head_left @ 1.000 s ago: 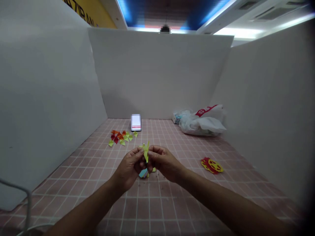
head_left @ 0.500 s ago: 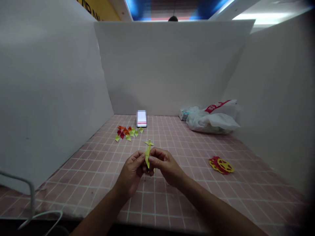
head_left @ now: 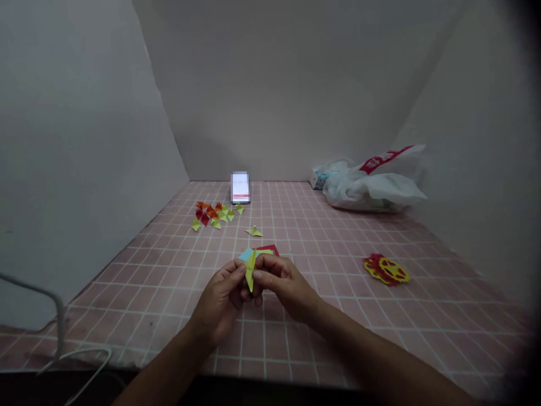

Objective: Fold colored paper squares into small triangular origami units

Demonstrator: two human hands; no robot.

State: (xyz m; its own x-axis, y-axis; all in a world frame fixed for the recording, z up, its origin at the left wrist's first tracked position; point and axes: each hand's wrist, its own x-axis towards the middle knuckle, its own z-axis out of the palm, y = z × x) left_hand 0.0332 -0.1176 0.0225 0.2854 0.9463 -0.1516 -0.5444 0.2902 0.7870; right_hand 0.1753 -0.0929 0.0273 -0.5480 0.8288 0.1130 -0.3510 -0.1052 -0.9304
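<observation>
A small folded yellow paper piece is pinched between my two hands, its long point upward and a shorter point downward. My left hand grips its left side between thumb and fingers. On the other side, my right hand holds it with the thumb near its middle; some fingertips are hidden beneath. Just behind the hands, partly covered by them, lie a blue paper sheet and a red paper sheet. Farther back rests another folded yellow paper piece with spread points.
Several small red, orange and yellow paper folds cluster at the back left. A phone stands behind them. At the back right is a white plastic bag; red and yellow cut-out discs lie right. A cable hangs at left.
The view has tilted downward, so things on the table appear higher. The blue and red sheets behind my hands now show. Both hands still hold the yellow piece, turned slightly.
</observation>
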